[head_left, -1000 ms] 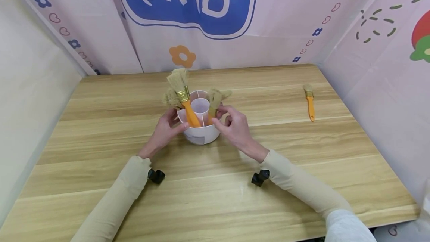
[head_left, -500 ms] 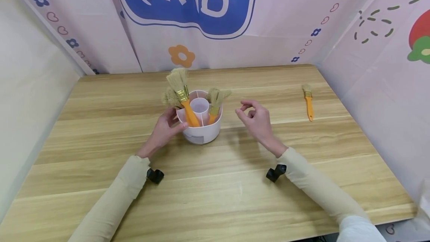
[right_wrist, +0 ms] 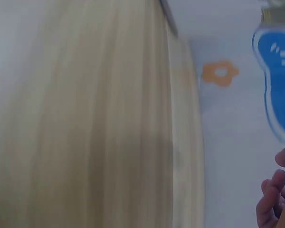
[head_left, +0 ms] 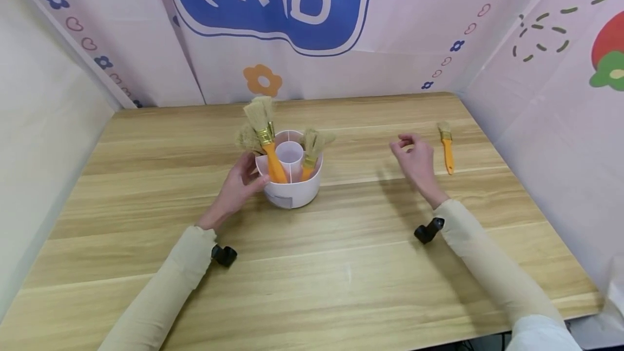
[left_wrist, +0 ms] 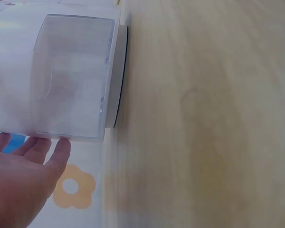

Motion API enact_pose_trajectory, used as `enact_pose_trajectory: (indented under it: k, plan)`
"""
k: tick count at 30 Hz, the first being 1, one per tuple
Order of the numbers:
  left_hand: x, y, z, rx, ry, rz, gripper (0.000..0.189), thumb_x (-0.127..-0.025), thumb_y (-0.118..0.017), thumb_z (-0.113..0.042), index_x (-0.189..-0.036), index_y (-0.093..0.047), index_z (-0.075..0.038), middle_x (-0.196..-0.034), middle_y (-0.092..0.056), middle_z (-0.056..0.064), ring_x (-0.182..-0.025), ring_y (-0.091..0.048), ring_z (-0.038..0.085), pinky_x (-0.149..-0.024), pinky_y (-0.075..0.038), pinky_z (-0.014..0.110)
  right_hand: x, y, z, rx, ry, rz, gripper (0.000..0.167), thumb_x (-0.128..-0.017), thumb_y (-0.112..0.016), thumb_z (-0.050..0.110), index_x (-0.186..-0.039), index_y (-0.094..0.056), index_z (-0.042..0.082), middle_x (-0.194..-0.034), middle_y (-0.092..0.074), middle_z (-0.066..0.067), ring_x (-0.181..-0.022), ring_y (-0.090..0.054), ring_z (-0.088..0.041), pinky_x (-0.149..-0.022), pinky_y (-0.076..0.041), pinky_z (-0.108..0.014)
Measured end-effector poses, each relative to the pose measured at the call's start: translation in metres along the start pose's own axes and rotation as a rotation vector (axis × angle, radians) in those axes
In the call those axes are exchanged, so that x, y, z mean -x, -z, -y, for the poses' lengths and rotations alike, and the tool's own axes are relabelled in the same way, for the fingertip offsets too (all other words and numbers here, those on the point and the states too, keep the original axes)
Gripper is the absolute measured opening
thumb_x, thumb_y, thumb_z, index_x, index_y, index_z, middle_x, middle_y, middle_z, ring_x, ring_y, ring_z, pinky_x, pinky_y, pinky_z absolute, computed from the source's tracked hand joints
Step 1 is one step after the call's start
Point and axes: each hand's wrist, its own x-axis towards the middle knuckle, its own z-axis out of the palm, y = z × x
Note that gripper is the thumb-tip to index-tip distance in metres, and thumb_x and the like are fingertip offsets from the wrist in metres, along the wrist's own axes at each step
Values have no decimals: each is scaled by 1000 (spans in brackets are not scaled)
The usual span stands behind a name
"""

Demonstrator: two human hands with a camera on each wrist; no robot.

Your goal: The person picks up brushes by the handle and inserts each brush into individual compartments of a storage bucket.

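A white round organizer (head_left: pixel 292 196) with several compartments and a central cup stands on the table. My left hand (head_left: pixel 236 186) holds its left side, thumb at the front rim and fingers toward the back. In the left wrist view, those fingertips (left_wrist: pixel 61 149) touch the organizer's wall (left_wrist: pixel 73 76). A paintbrush (head_left: pixel 275 164) with an orange handle leans bristles-up in the front left compartment; another brush (head_left: pixel 309 162) stands at the right. More bristles (head_left: pixel 247 138) show behind on the left. My right hand (head_left: pixel 416 164), fingers loosely bent and holding nothing, hovers left of a small paintbrush (head_left: pixel 447 148) lying on the table.
The wooden table (head_left: pixel 312 286) has a printed backdrop (head_left: pixel 390 75) behind it and white side walls, one at the left (head_left: pixel 53 123). A black wrist camera (head_left: pixel 429 230) sits at the right sleeve, another (head_left: pixel 224 255) at the left.
My right hand has left the organizer's right side and moved rightward, toward the small paintbrush on the table. The left hand has stayed at the organizer, which has hardly moved.
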Motion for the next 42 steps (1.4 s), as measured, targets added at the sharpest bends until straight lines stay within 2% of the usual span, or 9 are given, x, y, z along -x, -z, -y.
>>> enact_pose_trajectory:
  k: [6, 13, 15, 18, 21, 29, 34, 38, 42]
  plan:
    - [0, 1, 0, 7, 3, -5, 67, -89, -57, -5, -147, -23, 0, -151, -30, 18, -140, -31, 31, -114, -30, 49, -33, 25, -39, 180, -131, -49, 42, -90, -55, 27, -120, -59, -2, -105, -66, -18, -85, -59, -26, -73, -45, -29]
    - [0, 0, -1, 8, 1, 2, 65, -89, -57, -4, -145, -24, 1, -150, -32, 19, -139, -32, 32, -113, -31, 49, -54, 58, -78, 310, -243, -39, 47, -93, -48, 29, -123, -55, -7, -119, -61, -26, -111, -54, -40, -95, -43, -52]
    - [0, 0, -1, 9, -1, 1, 65, -89, -57, -3, -145, -24, 1, -149, -33, 19, -139, -33, 32, -112, -31, 49, -59, 62, -86, 355, -253, -32, 44, -92, -49, 28, -113, -59, -9, -114, -62, -28, -107, -55, -42, -90, -45, -54]
    - [0, 0, -1, 8, -9, -3, 64, -89, -57, -3, -145, -25, 1, -149, -34, 19, -138, -34, 32, -112, -32, 49, -65, 66, -95, 415, -248, -21, 35, -91, -51, 27, -84, -58, -7, -89, -63, -23, -85, -56, -37, -69, -48, -47]
    - [0, 0, 0, 16, -17, -3, 64, -89, -57, -3, -145, -25, 1, -148, -34, 20, -137, -34, 32, -112, -32, 50, -67, 68, -99, 436, -259, 14, 35, -89, -53, 26, -66, -49, 1, -62, -53, -11, -67, -50, -28, -55, -38, -35]
    - [0, 0, 0, 33, -17, 3, 67, -88, -58, -2, -145, -24, 1, -149, -33, 20, -138, -34, 31, -111, -34, 47, -64, 68, -99, 438, -271, 85, 29, -81, -56, 18, -58, -43, 8, -53, -47, -2, -61, -49, -26, -52, -37, -31]
    - [1, -1, -2, 28, -10, 8, 67, -88, -58, -4, -145, -24, 2, -149, -32, 21, -138, -34, 33, -111, -34, 47, -60, 72, -97, 368, -285, 119, 33, -81, -58, 15, -50, -49, 8, -41, -47, 2, -46, -50, -19, -47, -39, -27]
    - [1, -1, -1, 25, -6, 9, 68, -88, -58, -4, -145, -23, 3, -150, -31, 22, -138, -33, 34, -111, -33, 48, -56, 75, -93, 286, -314, 133, 26, -82, -59, 15, -67, -67, -5, -45, -55, 4, -44, -52, -13, -48, -43, -23]
    - [1, 0, -1, 12, -8, 7, 69, -88, -58, -5, -147, -22, 1, -151, -30, 21, -138, -33, 34, -112, -32, 50, -55, 73, -89, 242, -341, 133, 35, -84, -61, 20, -98, -67, -12, -71, -65, -8, -54, -55, -10, -49, -47, -21]
